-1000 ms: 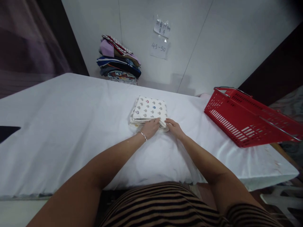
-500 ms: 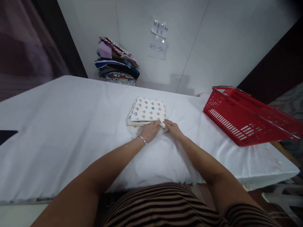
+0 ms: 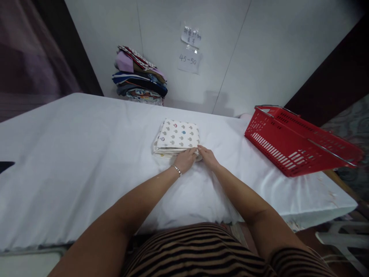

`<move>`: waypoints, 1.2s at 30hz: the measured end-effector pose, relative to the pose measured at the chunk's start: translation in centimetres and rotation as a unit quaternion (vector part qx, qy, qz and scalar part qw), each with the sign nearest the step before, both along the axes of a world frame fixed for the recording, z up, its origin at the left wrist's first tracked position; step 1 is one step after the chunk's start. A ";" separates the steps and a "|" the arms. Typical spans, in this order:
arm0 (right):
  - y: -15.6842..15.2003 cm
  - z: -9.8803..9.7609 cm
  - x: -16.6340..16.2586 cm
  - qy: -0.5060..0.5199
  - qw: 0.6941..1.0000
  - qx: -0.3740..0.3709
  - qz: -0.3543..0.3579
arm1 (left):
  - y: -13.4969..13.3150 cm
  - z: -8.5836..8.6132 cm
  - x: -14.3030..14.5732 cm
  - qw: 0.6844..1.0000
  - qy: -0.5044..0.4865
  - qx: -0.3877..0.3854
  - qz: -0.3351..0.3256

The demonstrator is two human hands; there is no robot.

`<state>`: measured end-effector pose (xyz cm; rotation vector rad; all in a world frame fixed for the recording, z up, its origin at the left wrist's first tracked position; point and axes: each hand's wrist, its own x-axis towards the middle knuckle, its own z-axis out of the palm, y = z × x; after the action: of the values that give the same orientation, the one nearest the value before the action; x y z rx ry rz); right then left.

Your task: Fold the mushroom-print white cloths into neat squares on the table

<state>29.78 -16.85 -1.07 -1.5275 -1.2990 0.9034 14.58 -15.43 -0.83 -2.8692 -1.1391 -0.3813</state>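
A folded white cloth point(image 3: 177, 135) printed with small grey shapes and a few red and blue ones lies on the white-covered table point(image 3: 72, 154). My left hand point(image 3: 186, 158), with a bracelet at the wrist, rests against the cloth's near edge, fingers curled onto its layers. My right hand point(image 3: 206, 157) touches the near right corner of the same cloth, fingers bent and pinching the edge. Both hands meet at that corner.
A red plastic basket point(image 3: 291, 142) with metal handles sits tilted at the table's right end. A stack of folded colourful clothes point(image 3: 140, 79) stands against the back wall. Two paper notes point(image 3: 189, 48) hang on the wall. A dark object point(image 3: 4, 166) shows at the far left edge.
My hands stay at the cloth's near right corner with fingers drawn slightly closer together. The view has shifted a little to the right, so everything sits slightly further left.
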 end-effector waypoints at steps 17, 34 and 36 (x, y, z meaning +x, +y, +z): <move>-0.6 -0.1 -0.2 -0.038 0.997 0.026 0.063 | -0.2 0.4 -1.9 0.998 -0.064 -0.017 -0.014; -2.1 -1.6 0.0 -0.084 0.983 0.163 0.015 | -1.3 0.6 -2.2 0.998 -0.045 -0.020 0.025; -2.9 -1.8 0.0 -0.151 0.960 0.235 0.000 | -1.3 0.6 -2.2 0.998 -0.053 -0.029 0.028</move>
<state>29.74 -19.74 -2.85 -1.3127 -1.5935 0.3250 12.39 -16.76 -0.24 -2.8900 -1.2643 -0.5111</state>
